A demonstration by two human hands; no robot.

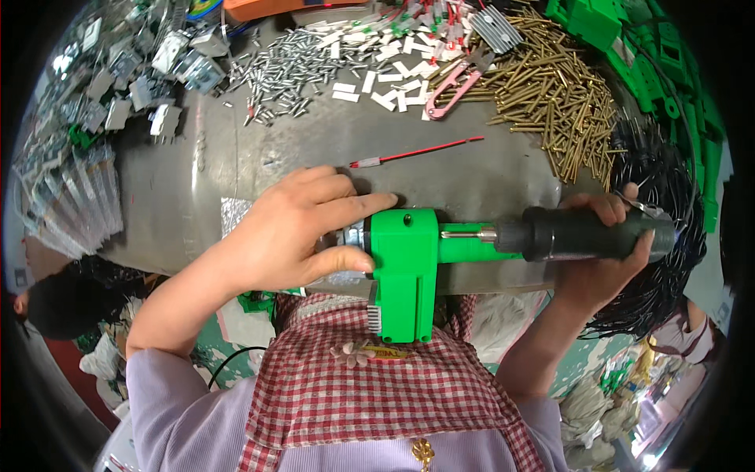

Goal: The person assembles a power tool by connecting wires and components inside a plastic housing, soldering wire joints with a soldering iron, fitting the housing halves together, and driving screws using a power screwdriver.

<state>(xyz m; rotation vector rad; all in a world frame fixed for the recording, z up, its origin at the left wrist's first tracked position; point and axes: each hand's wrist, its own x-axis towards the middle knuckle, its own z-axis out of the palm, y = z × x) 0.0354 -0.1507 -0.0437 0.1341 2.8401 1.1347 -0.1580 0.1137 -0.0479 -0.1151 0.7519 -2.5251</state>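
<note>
My left hand [295,224] grips the left end of a green plastic housing [405,275] at the table's near edge, thumb and fingers around a silvery round part there. The housing has a small dark hole on top and a grey finned piece low on its left side. My right hand [602,279] is wrapped around a black power screwdriver [582,234] lying level, its bit pointing left. The bit's tip meets or nearly meets the housing's right side, above a green arm of it; contact is unclear. Just beyond lies a red wire [417,152] with a clear connector.
Silver screws [283,71], white tabs [385,79], pink-handled snips [452,90] and long brass screws [550,86] lie along the far side. Green plastic parts [661,71] and black wires [645,165] are heaped right; electronic modules [141,79] left. Another person's dark head [71,303] shows at left.
</note>
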